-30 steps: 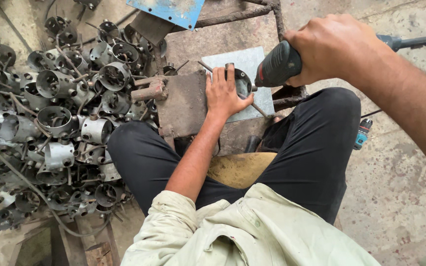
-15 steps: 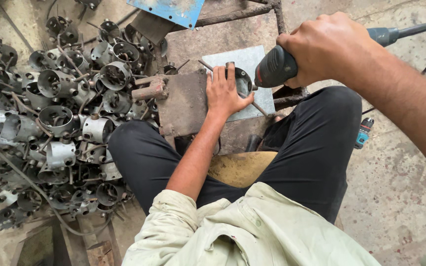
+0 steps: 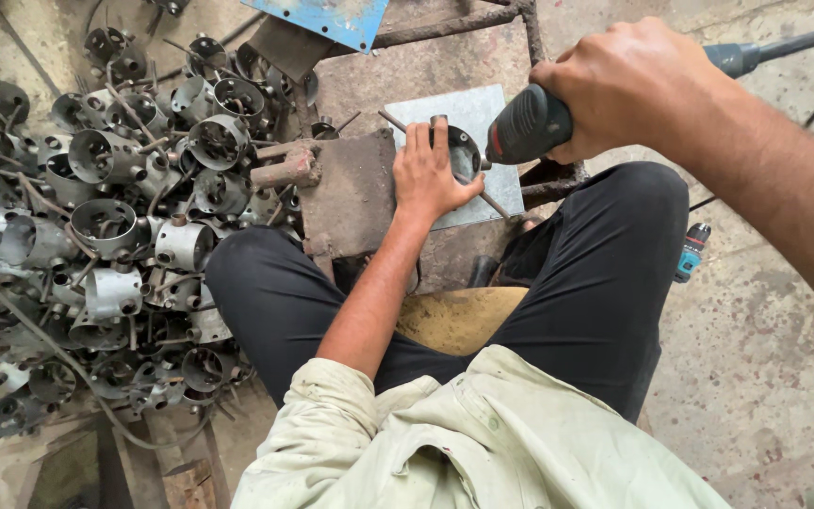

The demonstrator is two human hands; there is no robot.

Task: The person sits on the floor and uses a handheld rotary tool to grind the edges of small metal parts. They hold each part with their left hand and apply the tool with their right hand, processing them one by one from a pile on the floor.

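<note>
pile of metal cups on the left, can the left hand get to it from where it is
Probably yes: the left hand rests on the ring part, and only the brown plate lies between it and the pile of metal cups.

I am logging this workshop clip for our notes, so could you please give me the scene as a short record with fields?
Setting: person seated low over a grey metal plate on a concrete floor
Left hand: pressed flat, holding down a round metal ring part on the plate
Right hand: gripping a handheld power tool, its nose aimed at the ring part
Beside the plate: rusty metal block
Person's left: heap of grey cylindrical metal housings
Farther off: blue metal sheet; small teal tool on the floor
</note>
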